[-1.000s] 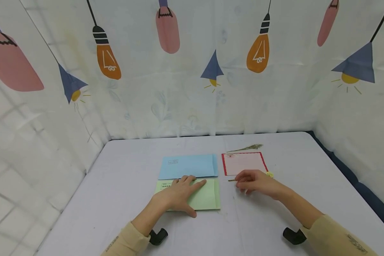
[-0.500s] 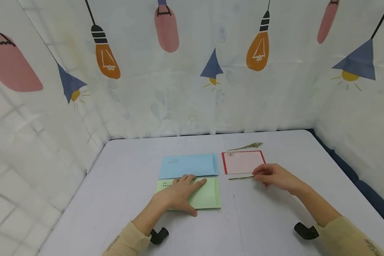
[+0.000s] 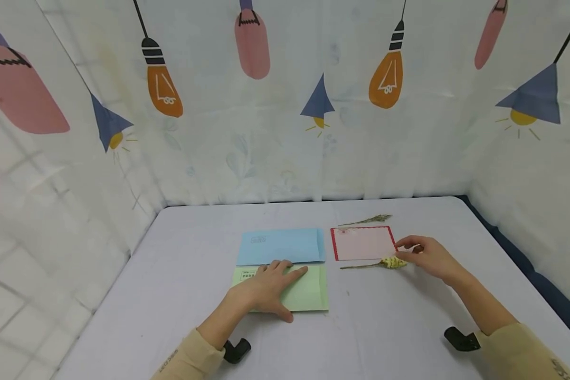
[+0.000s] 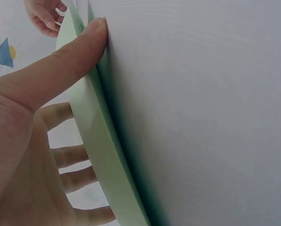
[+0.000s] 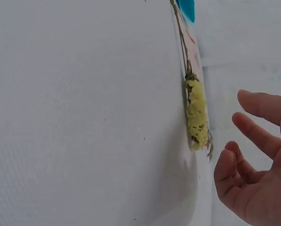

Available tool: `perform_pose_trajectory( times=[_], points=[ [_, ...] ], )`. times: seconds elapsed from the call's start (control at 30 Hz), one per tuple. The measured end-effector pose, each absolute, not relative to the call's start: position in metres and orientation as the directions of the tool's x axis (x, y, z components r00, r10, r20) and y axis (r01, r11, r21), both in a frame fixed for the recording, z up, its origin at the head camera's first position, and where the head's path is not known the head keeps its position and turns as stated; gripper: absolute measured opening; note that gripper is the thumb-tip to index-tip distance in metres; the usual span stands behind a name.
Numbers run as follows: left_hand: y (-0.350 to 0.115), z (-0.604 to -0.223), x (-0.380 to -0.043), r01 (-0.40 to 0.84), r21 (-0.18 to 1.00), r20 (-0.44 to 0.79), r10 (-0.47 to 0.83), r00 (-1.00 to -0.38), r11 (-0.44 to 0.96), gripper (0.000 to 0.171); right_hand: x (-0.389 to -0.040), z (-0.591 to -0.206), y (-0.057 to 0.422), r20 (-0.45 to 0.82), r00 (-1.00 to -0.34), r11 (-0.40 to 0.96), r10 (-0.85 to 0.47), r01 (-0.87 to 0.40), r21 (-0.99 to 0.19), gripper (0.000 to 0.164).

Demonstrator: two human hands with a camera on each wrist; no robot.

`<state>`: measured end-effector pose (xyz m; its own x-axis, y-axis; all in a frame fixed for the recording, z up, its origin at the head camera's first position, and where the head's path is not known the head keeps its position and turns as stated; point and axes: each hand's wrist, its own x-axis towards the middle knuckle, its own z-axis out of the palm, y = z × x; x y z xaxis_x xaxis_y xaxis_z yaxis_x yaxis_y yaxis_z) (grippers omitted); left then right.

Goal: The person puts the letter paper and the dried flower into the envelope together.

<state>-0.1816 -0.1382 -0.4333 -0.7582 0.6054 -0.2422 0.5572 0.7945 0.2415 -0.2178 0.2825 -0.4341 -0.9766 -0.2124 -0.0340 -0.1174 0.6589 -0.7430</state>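
Observation:
My left hand [image 3: 266, 291] rests on a light green envelope [image 3: 310, 290], fingers spread; in the left wrist view its thumb [image 4: 79, 52] lies near the envelope's edge [image 4: 95, 117]. A light blue envelope [image 3: 285, 247] lies just beyond the green one. To the right lies a pink card [image 3: 363, 245] with a red border. Along the card's near edge is a dried yellow flower [image 3: 393, 262] on a thin stem. My right hand [image 3: 432, 258] hovers by the card's right edge and the blossom, fingers loosely bent and holding nothing, as the right wrist view shows.
A dried greenish sprig [image 3: 379, 217] lies beyond the card's far edge. Everything sits on a white-covered table [image 3: 190, 274], with a patterned curtain [image 3: 275, 158] hanging behind and at both sides. Small brown specks dot the cloth near the envelopes.
My right hand has moved rightward from the flower's stem to past its blossom and come away, so the flower now lies in full view. The left hand stays in place.

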Motion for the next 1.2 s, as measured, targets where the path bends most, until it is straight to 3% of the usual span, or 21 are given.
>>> perform_pose_trajectory(
  times=[0.37,0.9,1.2],
  points=[
    [-0.138,-0.433,-0.180,0.549,0.246,-0.243,0.599,-0.763,0.799,0.108,-0.221,-0.442,0.286,-0.093,-0.976,0.685,-0.199,-0.071,-0.725,0.045],
    [-0.138,-0.435,-0.182,0.561,0.223,-0.232,0.602,-0.764,0.797,0.108,-0.223,-0.453,0.288,-0.086,-0.967,0.705,-0.240,-0.113,-0.700,0.037],
    [-0.139,-0.435,-0.180,0.566,0.199,-0.230,0.600,-0.766,0.800,0.110,-0.222,-0.451,0.288,-0.142,-0.959,0.721,-0.244,-0.082,-0.688,0.035]
  ],
)
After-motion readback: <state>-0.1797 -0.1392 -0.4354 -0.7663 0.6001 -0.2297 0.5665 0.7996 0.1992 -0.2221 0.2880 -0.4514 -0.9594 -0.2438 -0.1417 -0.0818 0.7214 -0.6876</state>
